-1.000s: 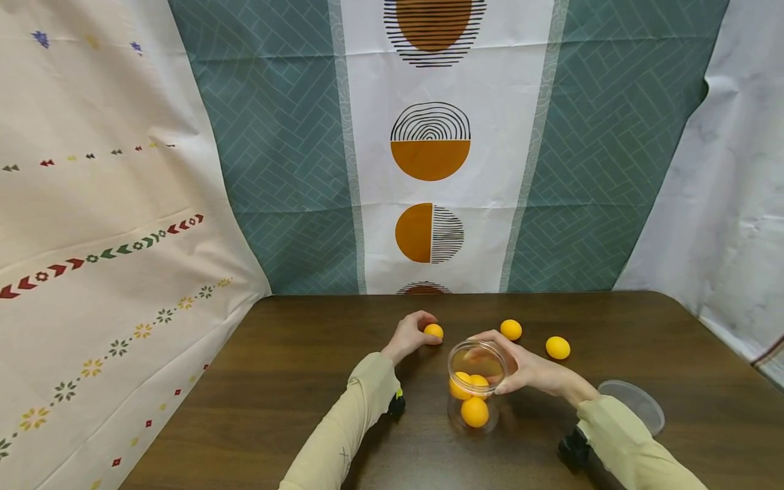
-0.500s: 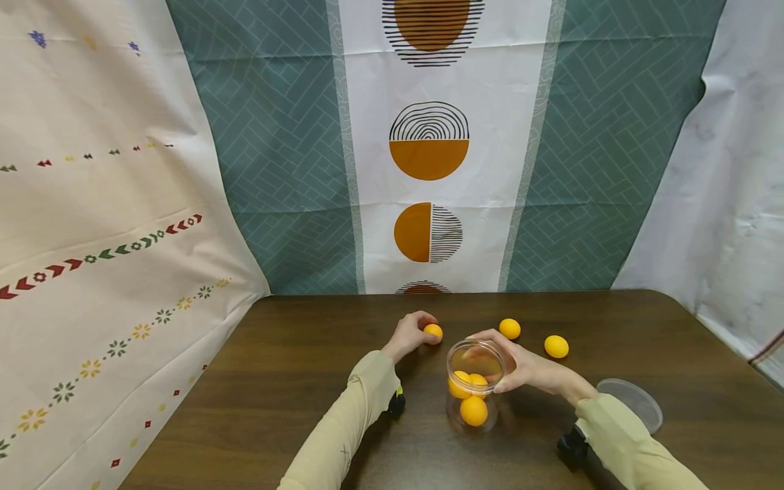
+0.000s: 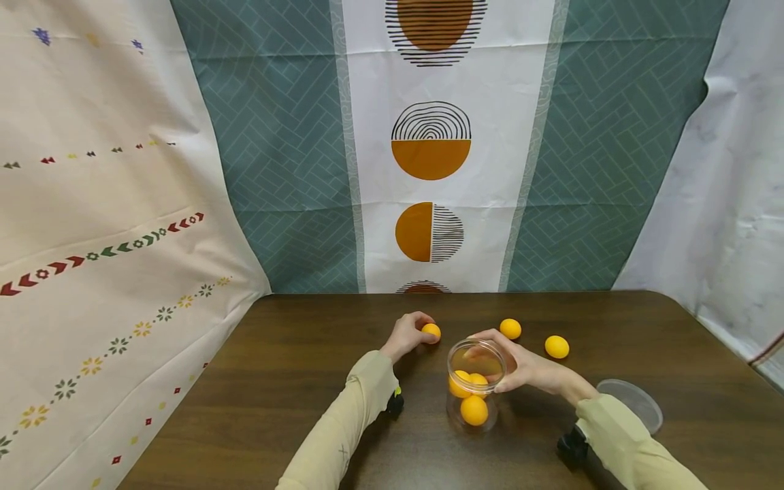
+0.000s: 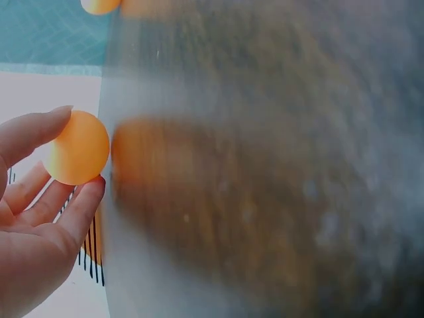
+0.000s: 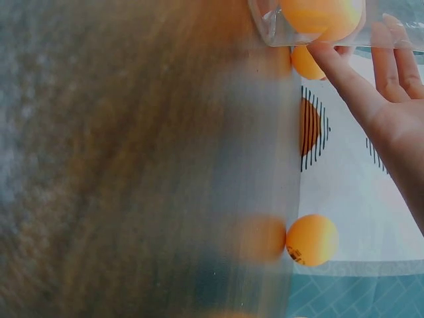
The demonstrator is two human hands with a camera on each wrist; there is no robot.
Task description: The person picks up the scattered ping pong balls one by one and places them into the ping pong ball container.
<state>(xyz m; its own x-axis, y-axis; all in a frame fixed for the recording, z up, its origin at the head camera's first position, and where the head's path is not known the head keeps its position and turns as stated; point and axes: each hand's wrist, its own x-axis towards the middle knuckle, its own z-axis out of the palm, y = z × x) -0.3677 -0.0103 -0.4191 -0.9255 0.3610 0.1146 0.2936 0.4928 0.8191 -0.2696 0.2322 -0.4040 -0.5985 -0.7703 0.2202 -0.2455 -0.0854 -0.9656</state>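
Observation:
In the head view my left hand [image 3: 405,336] pinches an orange ping-pong ball [image 3: 432,331] between thumb and fingers, at the table's surface. The left wrist view shows the same ping-pong ball [image 4: 79,149] with the thumb on one side and fingertips on the other. My right hand [image 3: 528,369] grips a clear plastic jar [image 3: 454,416] near its open rim, thumb and fingers on opposite sides. Several orange balls lie inside the upright jar, among them a lower ball [image 3: 474,411]. From the right wrist view, the jar's bottom part [image 5: 266,26] appears beside that hand.
Two loose ping-pong balls lie on the table behind and right of the jar: a farther ball [image 3: 510,329] and a nearer ball [image 3: 557,347]. A clear round lid [image 3: 637,403] lies by the right forearm. Patterned curtains [image 3: 288,170] hang behind the brown table [image 3: 257,401].
My left hand and the ball it pinches shift very slightly left. The right hand, the jar and the loose balls stay where they were.

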